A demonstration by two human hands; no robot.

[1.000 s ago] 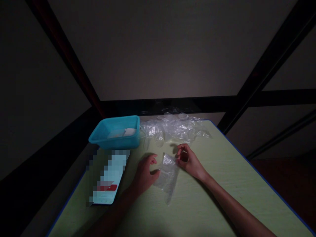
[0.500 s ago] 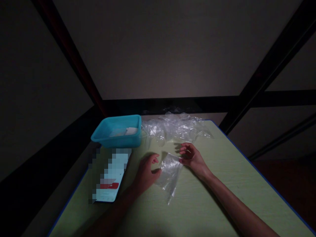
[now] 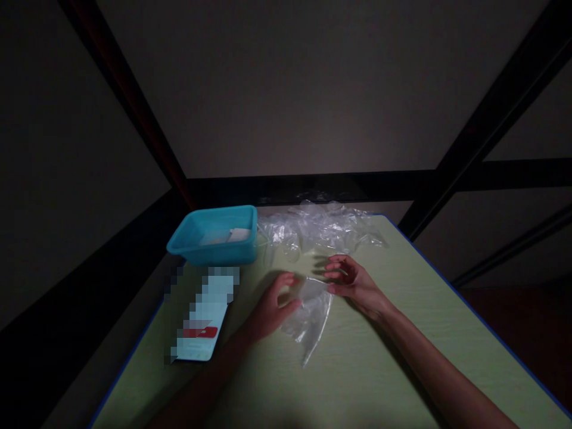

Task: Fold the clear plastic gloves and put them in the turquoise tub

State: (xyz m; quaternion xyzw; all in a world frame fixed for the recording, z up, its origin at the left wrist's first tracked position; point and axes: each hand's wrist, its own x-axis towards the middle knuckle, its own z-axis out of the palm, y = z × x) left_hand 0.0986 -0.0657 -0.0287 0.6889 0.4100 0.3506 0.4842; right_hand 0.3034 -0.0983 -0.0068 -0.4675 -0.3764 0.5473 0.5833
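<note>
A small clear plastic bag [image 3: 310, 313] is between my two hands, its top edge raised and its lower end tapering toward me. My right hand [image 3: 353, 286] pinches its upper right corner near the thumb, the other fingers curled loosely. On the other side, my left hand [image 3: 272, 307] has thumb and fingers apart in a C shape. Its thumb tip lies against the left part of the bag; nothing is visibly gripped there. Beyond both hands, a heap of clear crumpled plastic [image 3: 330, 229] is spread along the far side of the table.
At the far left stands a blue plastic basket [image 3: 223, 255] with pale items inside. A phone [image 3: 196, 345] with a lit, partly blurred screen lies in front of it. The pale green table [image 3: 393, 381] has blue edges and meets a dark wall [image 3: 308, 107].
My left thumb has moved right, farther over the bag, and the left fingers have spread a little. The bag's right edge now bows outward. My right hand has shifted slightly right.
</note>
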